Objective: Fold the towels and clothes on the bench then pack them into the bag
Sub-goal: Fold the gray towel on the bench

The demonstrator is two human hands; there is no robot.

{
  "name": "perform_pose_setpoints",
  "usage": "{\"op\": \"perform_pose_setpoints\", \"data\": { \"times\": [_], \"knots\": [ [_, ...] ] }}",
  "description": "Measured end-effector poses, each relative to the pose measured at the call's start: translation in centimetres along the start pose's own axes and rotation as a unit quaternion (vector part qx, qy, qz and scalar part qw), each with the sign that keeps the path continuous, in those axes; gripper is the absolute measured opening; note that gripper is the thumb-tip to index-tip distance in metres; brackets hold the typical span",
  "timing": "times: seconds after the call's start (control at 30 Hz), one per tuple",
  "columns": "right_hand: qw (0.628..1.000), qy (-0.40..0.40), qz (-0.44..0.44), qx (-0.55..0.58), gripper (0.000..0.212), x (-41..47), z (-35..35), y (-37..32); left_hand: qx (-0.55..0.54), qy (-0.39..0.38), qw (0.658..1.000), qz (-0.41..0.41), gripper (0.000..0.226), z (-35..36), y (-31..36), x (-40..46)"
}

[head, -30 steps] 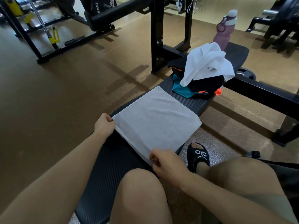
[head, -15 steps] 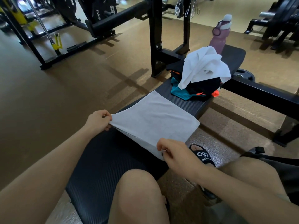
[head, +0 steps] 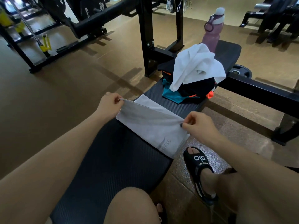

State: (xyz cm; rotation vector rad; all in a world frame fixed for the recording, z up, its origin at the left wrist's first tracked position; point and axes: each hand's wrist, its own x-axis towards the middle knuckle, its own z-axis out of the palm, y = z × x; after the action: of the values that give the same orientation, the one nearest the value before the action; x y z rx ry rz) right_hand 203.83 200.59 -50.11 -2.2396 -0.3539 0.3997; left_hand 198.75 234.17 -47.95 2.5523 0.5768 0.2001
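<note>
Above the bench (head: 103, 159), left hand (head: 108, 105) and right hand (head: 199, 126) each pinch the grey towel (head: 152, 125) corners.

A folded towel (head: 152, 126) lies across the middle of the bench (head: 113, 159), its right end hanging over the bench's right edge. The left hand (head: 108, 105) pinches the towel's far-left corner, the right hand (head: 199, 125) its right corner, both raised above the bench. Farther along the bench sits a pile of clothes (head: 189, 91) with another towel (head: 197, 65) draped on top. A water bottle (head: 212, 29) stands behind the pile. A sandalled foot (head: 199, 165) rests on the floor right of the bench.
</note>
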Motion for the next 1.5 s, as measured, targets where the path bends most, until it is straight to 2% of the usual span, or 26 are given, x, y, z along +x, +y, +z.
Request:
{"op": "perform_pose_setpoints", "data": {
  "times": [0.13,0.47,0.73,1.0,1.2,1.5],
  "knots": [
    [0.999,0.003,0.048,-0.01,0.02,1.8,0.6,2.2,0.012,-0.026,1.0,-0.005,0.015,3.1,1.1,2.8],
    [0.99,-0.103,0.097,-0.023,0.017,5.0,0.5,4.1,0.016,-0.025,0.999,0.023,0.016,7.9,1.2,5.6],
    [0.986,-0.127,0.093,-0.059,0.007,5.0,0.4,3.7,0.121,-0.049,0.987,0.091,0.011,8.8,0.6,6.3],
    [0.995,-0.077,0.064,0.009,0.007,4.4,-0.8,1.2,-0.004,-0.002,0.996,0.09,0.011,7.2,1.0,5.7],
    [0.989,-0.098,0.094,-0.064,0.019,5.1,-0.5,1.6,0.043,-0.02,0.993,0.104,0.011,8.6,1.2,6.7],
    [0.98,-0.105,0.113,-0.129,0.024,6.0,0.6,2.6,0.097,-0.017,0.99,0.098,0.015,9.7,0.8,7.3]
  ]
}}
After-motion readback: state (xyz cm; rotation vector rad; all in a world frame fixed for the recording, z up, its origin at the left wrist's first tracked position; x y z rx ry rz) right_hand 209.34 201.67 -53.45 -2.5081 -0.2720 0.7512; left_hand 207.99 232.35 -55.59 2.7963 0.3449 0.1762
